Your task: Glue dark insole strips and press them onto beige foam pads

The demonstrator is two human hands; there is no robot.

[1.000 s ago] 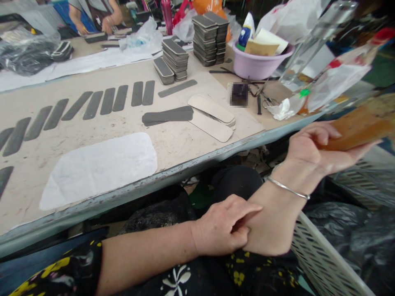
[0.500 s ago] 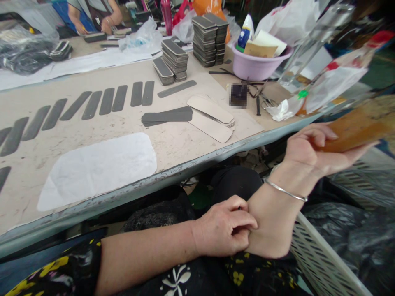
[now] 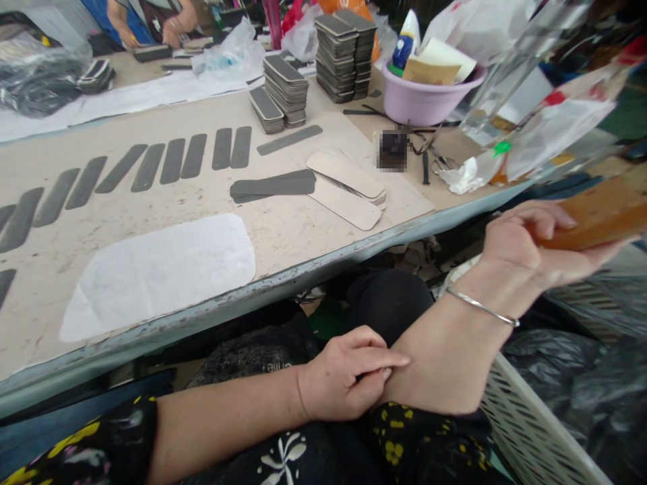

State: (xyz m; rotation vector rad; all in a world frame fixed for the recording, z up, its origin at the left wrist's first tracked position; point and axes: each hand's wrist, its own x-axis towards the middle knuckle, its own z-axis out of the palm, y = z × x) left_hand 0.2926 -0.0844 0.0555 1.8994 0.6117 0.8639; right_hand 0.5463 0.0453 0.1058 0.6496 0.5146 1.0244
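The right hand (image 3: 523, 236) clamps an amber block (image 3: 609, 210) at near right, while the left hand (image 3: 348, 374), closure unclear, touches the right forearm (image 3: 447, 350), seemingly a pause; two-handed work needs the left freed.

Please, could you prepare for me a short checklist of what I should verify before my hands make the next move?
1. Right hand has a grip on the amber block: ok, fingers are on its near end.
2. Far end of the amber block: cannot tell, the picture cuts it off.
3. Left hand away from the other arm: not ok, it touches the right forearm.
4. Dark strips in the row lie flat on the table: ok.
5. Pale strips squared into one pile: not ok, they are fanned out.
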